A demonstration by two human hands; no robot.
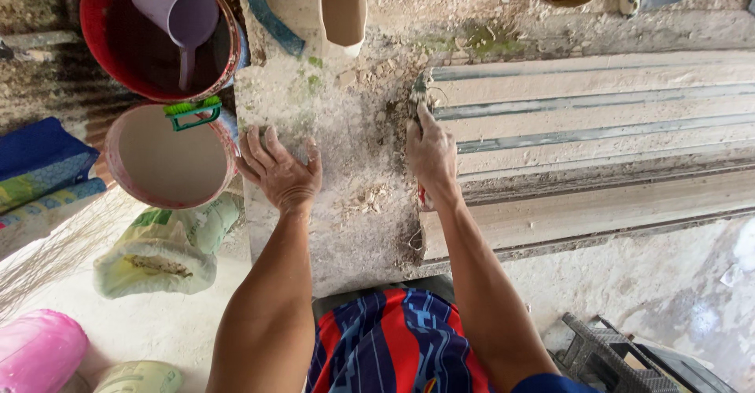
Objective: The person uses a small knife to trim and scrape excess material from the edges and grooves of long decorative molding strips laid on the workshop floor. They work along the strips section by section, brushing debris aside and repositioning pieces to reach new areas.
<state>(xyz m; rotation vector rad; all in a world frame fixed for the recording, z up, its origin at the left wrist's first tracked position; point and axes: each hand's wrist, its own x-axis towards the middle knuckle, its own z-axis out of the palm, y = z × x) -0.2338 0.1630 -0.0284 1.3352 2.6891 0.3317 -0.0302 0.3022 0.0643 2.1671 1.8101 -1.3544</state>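
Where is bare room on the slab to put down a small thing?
Free: the slab below both hands, and between the left hand and right hand. Crowded: left side, with the red bucket and pink basin.

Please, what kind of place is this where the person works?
Probably a small plaster or cement moulding workshop. A dusty grey slab lies under both hands, long ridged mouldings lie beside it, and a bucket of pale mix stands near an open sack.
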